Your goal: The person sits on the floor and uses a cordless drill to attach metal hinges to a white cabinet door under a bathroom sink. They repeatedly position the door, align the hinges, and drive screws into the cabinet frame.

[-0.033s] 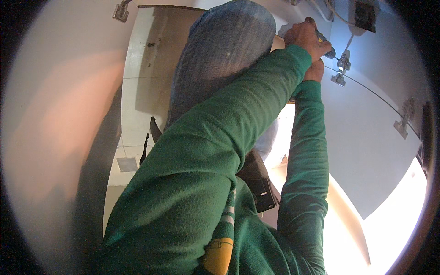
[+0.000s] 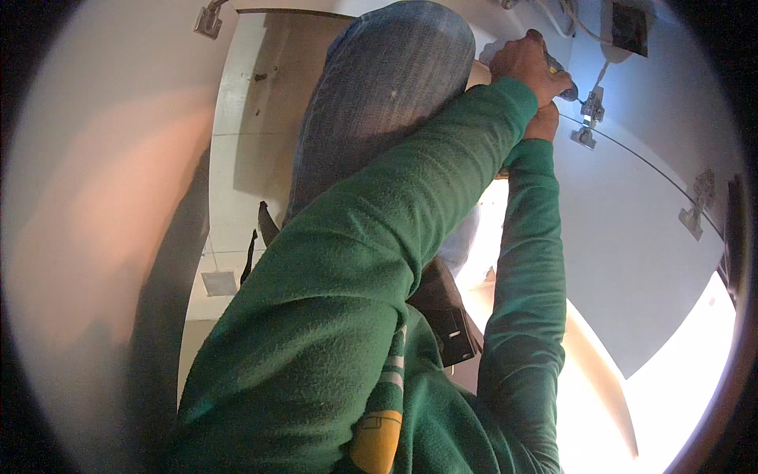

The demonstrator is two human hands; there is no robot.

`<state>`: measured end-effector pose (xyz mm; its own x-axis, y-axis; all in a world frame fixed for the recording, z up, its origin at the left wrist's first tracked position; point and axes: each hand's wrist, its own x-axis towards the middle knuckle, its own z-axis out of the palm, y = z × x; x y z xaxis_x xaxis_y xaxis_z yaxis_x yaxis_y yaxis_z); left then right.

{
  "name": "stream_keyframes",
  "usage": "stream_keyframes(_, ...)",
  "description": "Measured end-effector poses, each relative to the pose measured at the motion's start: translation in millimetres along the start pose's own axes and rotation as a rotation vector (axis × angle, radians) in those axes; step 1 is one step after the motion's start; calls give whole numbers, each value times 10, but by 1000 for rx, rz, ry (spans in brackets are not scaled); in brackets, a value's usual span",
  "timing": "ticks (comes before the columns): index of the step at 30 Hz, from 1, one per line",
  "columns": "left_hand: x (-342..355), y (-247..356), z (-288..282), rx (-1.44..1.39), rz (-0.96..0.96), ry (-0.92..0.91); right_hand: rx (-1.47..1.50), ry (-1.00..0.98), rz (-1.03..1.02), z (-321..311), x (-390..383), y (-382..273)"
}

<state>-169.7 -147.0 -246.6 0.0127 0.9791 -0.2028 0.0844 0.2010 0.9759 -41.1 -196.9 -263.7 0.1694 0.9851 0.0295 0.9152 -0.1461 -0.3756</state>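
Near the top right, my left hand (image 2: 527,69) is closed round a dark tool with yellow on it (image 2: 564,83), beside a metal hinge (image 2: 591,107) on a white panel. My right hand (image 2: 542,120) is just beneath it, its fingers hidden behind the left hand and the tool. Both forearms wear green sleeves. My left arm lies across in front of a denim-covered knee (image 2: 383,75).
A large pale panel (image 2: 87,237) rises at the left, with another hinge (image 2: 209,20) at top. A white door panel (image 2: 639,261) with a second hinge (image 2: 695,213) is at right. A cable (image 2: 584,24) and dark square opening (image 2: 629,28) are above. Tiled floor (image 2: 229,166) shows below.
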Motion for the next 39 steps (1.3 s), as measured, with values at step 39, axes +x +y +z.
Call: stream_keyframes(39, -41, 60, -76, -14, -12, -30, -72, 5, -109, 20, 42, 107)
